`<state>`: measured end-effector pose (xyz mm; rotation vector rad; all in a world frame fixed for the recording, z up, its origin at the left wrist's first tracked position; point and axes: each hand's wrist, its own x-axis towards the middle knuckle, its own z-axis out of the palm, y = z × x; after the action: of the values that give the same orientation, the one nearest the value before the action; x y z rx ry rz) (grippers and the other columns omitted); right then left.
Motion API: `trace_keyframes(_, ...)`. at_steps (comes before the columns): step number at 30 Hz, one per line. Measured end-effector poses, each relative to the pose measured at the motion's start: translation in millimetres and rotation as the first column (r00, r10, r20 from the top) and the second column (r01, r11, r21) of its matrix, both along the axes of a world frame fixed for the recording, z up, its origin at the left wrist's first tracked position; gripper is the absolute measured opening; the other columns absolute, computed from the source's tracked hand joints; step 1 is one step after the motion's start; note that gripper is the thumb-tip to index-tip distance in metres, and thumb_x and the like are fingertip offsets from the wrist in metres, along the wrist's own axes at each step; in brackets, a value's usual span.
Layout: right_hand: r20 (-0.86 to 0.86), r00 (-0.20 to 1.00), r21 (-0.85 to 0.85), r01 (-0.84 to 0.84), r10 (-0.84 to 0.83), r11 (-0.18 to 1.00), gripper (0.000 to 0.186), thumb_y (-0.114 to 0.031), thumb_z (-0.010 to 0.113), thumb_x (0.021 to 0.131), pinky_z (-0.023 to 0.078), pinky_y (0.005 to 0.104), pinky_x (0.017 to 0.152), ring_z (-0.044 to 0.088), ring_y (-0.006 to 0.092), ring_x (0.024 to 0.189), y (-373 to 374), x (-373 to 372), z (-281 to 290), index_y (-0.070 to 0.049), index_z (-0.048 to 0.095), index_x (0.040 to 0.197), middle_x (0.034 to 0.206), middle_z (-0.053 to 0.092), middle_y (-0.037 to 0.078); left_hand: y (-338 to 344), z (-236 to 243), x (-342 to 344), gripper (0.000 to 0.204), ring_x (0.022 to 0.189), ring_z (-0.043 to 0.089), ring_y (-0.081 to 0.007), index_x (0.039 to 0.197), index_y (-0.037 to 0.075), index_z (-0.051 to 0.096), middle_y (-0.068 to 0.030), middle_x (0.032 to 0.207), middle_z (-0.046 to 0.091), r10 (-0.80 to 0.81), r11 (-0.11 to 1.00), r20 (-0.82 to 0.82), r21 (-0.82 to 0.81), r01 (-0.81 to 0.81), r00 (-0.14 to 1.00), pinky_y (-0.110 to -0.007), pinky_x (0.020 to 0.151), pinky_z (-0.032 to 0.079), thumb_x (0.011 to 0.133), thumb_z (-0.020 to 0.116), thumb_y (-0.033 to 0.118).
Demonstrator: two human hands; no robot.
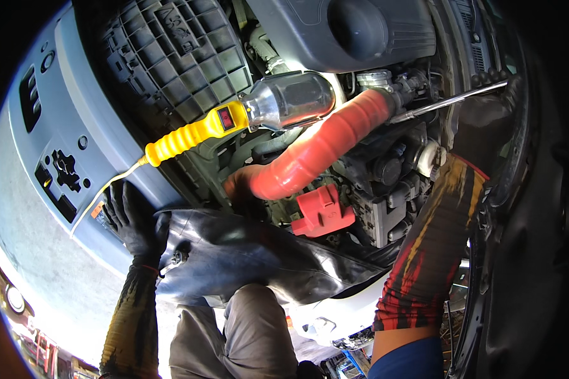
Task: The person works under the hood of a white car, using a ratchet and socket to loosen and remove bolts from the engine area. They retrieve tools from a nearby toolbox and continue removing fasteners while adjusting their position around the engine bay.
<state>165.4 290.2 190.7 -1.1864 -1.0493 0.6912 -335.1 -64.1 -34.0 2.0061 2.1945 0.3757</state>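
Long silver metal bar (pixel 449 103) looks stiff, heavyish, maybe slick — best held at outer end, where right black-gloved hand (pixel 501 93) clamps it — left black-gloved hand (pixel 131 220) spread flat.

1. The left hand (pixel 131 224) wears a matt glove (pixel 136 237); under its fingers, the panel (pixel 90 101) is smooth.
2. Up-right of those fingers, the lamp handle (pixel 186 135) looks glossy, ribbed plastic.
3. Beside the left thumb, the black sheet (pixel 234 252) looks rubbery, creased and shiny.
4. The fingers of the right hand (pixel 494 91) hold a polished metal bar (pixel 449 102).
5. Left of them, the red hose (pixel 316 151) is glossy.
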Motion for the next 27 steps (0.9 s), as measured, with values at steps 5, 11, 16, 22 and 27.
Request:
trace_keyframes(5,-0.304,0.934,-0.104,-0.229,0.189,0.968,0.039,-0.042,0.064,0.106,0.056,0.0382,0.082,0.066,0.0248,0.087,14.6,18.8,1.9,-0.004,0.067,0.113,0.098,0.07,0.008,-1.3,-0.5,-0.1,0.104,0.161,0.024,-0.0491,0.17,0.005,0.026,-0.0251,0.172,0.032,0.013,1.0,-0.009,-0.014,-0.013,1.0,-0.064,0.129,0.016,0.094,0.06,0.068)
trace_keyframes(11,-0.219,0.805,-0.148,-0.586,0.551,0.797,0.042,-0.042,0.055,0.109,0.046,0.033,0.066,0.055,0.0167,0.074,22.0,24.9,9.4,-0.003,0.068,0.106,0.085,0.062,0.003,-1.3,-4.1,-2.2,0.111,0.161,0.024,-0.0498,0.169,0.007,0.03,-0.025,0.172,0.033,0.021,1.0,0.016,0.006,-0.021,1.0,-0.066,0.128,0.017,0.091,0.055,0.082)
trace_keyframes(16,-0.004,0.996,-0.032,0.085,-0.085,0.996,0.031,-0.034,0.059,0.108,0.052,0.0328,0.072,0.059,0.0189,0.076,15.5,8.3,-1.8,-0.004,0.065,0.112,0.087,0.062,0.004,-1.7,-2.9,-1.2,0.105,0.161,0.025,-0.0493,0.169,0.006,0.029,-0.0252,0.172,0.033,0.017,1.0,-0.013,0.0,-0.017,1.0,-0.065,0.129,0.018,0.094,0.056,0.075)
trace_keyframes(22,-0.145,0.904,-0.264,-0.428,0.403,0.864,0.027,-0.036,0.055,0.106,0.041,0.0362,0.069,0.048,0.0156,0.067,36.0,55.0,11.1,-0.011,0.064,0.101,0.084,0.058,0.0,-2.6,-3.2,-2.2,0.11,0.161,0.024,-0.0496,0.169,0.007,0.03,-0.0257,0.172,0.032,0.015,1.0,0.013,-0.008,-0.015,1.0,-0.065,0.129,0.017,0.09,0.062,0.076)
trace_keyframes(27,-0.29,0.766,-0.17,-0.632,0.574,0.756,0.033,-0.043,0.06,0.099,0.038,0.0376,0.073,0.043,0.0138,0.066,70.7,106.6,56.4,-0.011,0.062,0.099,0.078,0.05,0.0,-1.7,-0.4,-0.9,0.11,0.16,0.025,-0.0502,0.169,0.007,0.03,-0.0259,0.172,0.032,0.03,0.999,0.03,-0.033,-0.029,0.999,-0.065,0.129,0.017,0.089,0.064,0.074)
